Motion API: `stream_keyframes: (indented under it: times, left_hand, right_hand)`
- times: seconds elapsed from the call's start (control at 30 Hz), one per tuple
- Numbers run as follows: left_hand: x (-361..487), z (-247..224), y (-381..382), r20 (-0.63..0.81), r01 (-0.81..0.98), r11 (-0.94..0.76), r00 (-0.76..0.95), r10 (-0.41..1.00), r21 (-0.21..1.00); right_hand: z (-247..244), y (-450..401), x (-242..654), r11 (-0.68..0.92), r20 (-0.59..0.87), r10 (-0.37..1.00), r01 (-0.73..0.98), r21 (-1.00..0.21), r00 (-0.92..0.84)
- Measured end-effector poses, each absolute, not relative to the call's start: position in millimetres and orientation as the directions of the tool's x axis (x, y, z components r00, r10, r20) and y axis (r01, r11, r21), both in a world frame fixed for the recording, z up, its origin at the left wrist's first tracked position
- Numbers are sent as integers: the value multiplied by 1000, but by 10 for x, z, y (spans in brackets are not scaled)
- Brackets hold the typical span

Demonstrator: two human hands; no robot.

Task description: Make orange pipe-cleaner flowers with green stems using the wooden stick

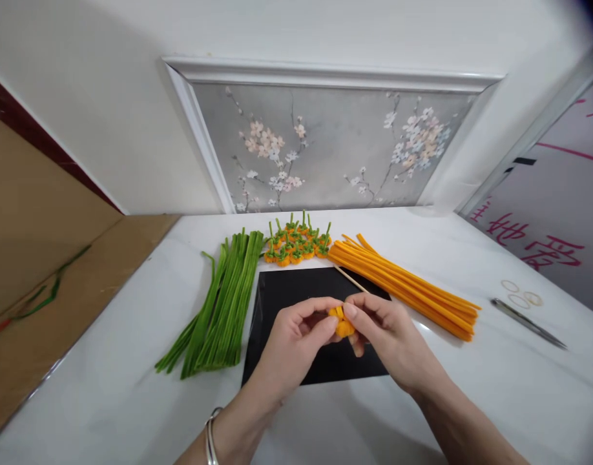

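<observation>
Between my two hands, above a black mat, is a small orange pipe-cleaner pumpkin made of rounded loops. My left hand pinches its left side between thumb and fingers. From the right, my right hand grips it with thumb and index finger. Its underside is partly hidden by my fingers. Behind the mat stand several finished-looking orange pumpkins with green leaves and upright green stems. A thin wooden stick lies across the mat's back edge, near the right hand.
A bundle of green pipe cleaners lies left of the mat, and a bundle of orange pipe cleaners lies to the right. Farther right are tweezers and several thin rings. Cardboard borders the white table at left.
</observation>
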State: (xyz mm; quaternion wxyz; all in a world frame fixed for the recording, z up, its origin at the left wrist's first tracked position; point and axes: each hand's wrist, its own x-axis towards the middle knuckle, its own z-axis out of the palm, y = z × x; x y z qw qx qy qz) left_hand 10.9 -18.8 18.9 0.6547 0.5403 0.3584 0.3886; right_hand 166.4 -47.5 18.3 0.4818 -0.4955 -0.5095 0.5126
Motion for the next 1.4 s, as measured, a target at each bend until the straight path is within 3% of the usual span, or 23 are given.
stream_keyframes:
  times: [0.13,0.4,0.47,0.53,0.63,0.73,0.9,1.17,1.3,1.4]
  left_hand:
    - [113,173,-183,-59,-165,127,367,928,978]
    - [148,200,-186,28,-119,20,389,921,993]
    - [146,178,-182,53,-99,-17,376,925,995]
    - [138,156,-174,71,-65,-52,342,937,997]
    - [128,133,-167,88,21,-100,314,945,995]
    - [128,126,-174,109,91,-146,320,941,985]
    - [126,159,-178,50,10,-57,341,939,998]
    - [132,160,-182,-86,-210,164,336,938,964]
    - [151,135,-194,-101,-228,171,291,951,959]
    - [164,128,-200,-44,-178,90,250,967,980]
  right_hand:
    - [179,-466,1627,-45,-46,999,-25,-999,17]
    - [145,-458,1652,2,-6,996,-90,-996,84]
    - [132,-466,1674,55,54,997,-10,-998,56]
    - [113,-468,1694,180,189,982,180,-967,29]
    - [80,-457,1715,432,484,875,485,-761,-20]
    - [50,-445,1723,546,620,778,593,-591,-98]
    - [53,-456,1735,491,554,829,579,-651,-79]
    - [173,-494,1712,140,146,989,248,-958,2]
    - [172,-508,1695,130,137,990,164,-978,30]
    - [166,-512,1707,154,160,987,255,-955,3]
